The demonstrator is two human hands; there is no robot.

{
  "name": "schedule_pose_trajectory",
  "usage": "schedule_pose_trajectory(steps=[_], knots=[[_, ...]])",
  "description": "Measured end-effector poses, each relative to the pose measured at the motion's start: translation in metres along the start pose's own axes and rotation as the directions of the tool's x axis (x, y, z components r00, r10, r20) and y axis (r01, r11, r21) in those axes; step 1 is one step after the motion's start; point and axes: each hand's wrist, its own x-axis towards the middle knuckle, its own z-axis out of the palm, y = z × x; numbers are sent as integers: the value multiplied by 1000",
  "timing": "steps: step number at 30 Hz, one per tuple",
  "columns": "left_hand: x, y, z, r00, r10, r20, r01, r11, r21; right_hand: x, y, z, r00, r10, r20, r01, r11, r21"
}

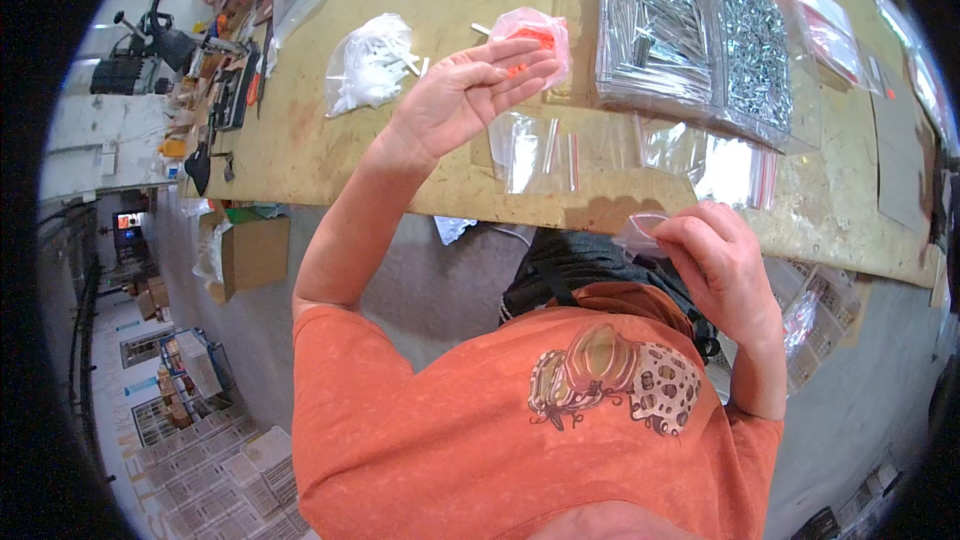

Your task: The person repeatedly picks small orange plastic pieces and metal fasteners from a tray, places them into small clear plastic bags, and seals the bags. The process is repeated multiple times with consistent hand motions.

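Note:
My left hand (469,94) is palm up over the table, its fingers reaching across a pink plastic bag (561,64) of small orange pieces (536,36). A few orange pieces (517,70) show on its fingers near the thumb tip. My right hand (709,259) pinches a small clear zip bag (637,234) at the table's front edge; the bag's mouth looks parted. A clear bag of white plastic tubes or plugs (375,64) lies to the left. Flat clear zip bags (532,154) and a stack of them with red seal lines (739,169) lie between the hands and the bins.
Clear bins hold long metal pins or nails (652,30) and short metal screws or similar fasteners (754,52). More bags (829,22) and a grey board (900,142) lie at the right. Tools (232,86) crowd the table's left end. A cardboard box (255,251) stands below.

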Motion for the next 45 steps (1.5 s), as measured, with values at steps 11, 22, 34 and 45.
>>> schedule_pose_trajectory(steps=[11,22,34,45], knots=[[-37,-3,84,950,-283,135,260,951,165,24,-4,35,968,-149,-204,58,917,-395],[-33,-6,103,911,-413,-7,408,896,174,25,-9,59,962,-111,-248,11,929,-370],[-53,-25,100,977,-138,161,15,803,596,18,-1,49,959,-78,-273,9,970,-244],[-16,11,-85,724,690,3,210,-225,952,13,-1,37,979,62,-194,-79,994,-81]])
